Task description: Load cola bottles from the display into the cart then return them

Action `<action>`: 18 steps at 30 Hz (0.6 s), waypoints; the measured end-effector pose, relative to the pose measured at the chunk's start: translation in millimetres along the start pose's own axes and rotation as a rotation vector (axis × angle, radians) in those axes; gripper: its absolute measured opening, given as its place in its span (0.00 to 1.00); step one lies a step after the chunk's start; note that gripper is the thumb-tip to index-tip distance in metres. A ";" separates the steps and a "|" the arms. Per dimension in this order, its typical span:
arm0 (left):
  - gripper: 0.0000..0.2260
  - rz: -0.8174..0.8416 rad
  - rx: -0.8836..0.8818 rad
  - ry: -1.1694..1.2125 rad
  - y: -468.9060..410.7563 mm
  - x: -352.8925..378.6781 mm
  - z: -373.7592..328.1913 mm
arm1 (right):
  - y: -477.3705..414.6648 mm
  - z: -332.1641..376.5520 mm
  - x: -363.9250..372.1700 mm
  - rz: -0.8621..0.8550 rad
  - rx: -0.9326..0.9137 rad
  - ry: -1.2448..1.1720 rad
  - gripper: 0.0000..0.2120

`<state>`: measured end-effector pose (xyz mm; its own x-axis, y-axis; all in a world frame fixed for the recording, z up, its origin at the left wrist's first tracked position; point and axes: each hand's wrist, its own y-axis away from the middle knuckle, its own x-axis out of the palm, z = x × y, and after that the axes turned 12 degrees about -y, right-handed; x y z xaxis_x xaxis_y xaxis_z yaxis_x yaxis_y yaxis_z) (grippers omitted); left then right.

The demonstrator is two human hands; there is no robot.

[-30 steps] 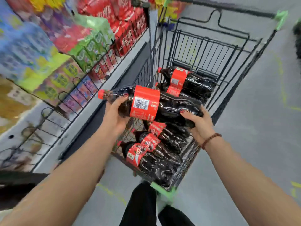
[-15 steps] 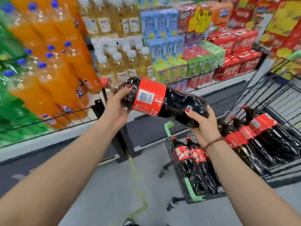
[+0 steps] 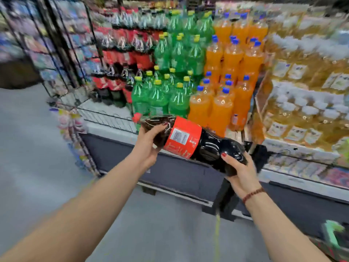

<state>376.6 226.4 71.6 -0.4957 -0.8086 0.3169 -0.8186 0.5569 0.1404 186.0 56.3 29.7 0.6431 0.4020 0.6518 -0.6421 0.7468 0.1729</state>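
A large cola bottle (image 3: 190, 141) with a red label and red cap lies on its side in the air in front of the drinks display, cap pointing left. My left hand (image 3: 149, 140) grips its neck end, fingers curled over the shoulder. My right hand (image 3: 238, 172) cups its base from below, thumb on the dark plastic. Behind it, rows of cola bottles (image 3: 120, 53) stand on the display shelf (image 3: 107, 115) at the left of the green ones. Only a green corner of the cart (image 3: 335, 235) shows at the bottom right.
Green soda bottles (image 3: 170, 76) and orange soda bottles (image 3: 226, 76) fill the middle of the display, pale yellow bottles (image 3: 306, 87) the right. A black wire rack (image 3: 62, 53) stands at the left. Grey floor (image 3: 37, 157) spreads below and to the left.
The view has swung left from the cart to the drinks display. Both hands have carried the cola bottle out of the cart and toward the shelf, keeping the same grip.
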 end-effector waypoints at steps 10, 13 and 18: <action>0.15 -0.288 0.120 -0.003 -43.1 -197.7 -72.4 | -52.8 -152.0 176.8 0.202 0.213 0.037 0.29; 0.13 -0.381 0.145 -0.008 -58.6 -233.2 -89.8 | -75.1 -180.4 218.6 0.250 0.269 0.042 0.26; 0.13 -0.478 0.188 -0.002 -103.8 -275.4 -114.3 | -128.7 -221.8 277.4 0.296 0.350 0.060 0.32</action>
<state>631.3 413.0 76.9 -0.0535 -0.9650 0.2568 -0.9919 0.0810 0.0979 539.6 189.2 24.4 0.4274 0.6089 0.6682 -0.8973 0.3760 0.2313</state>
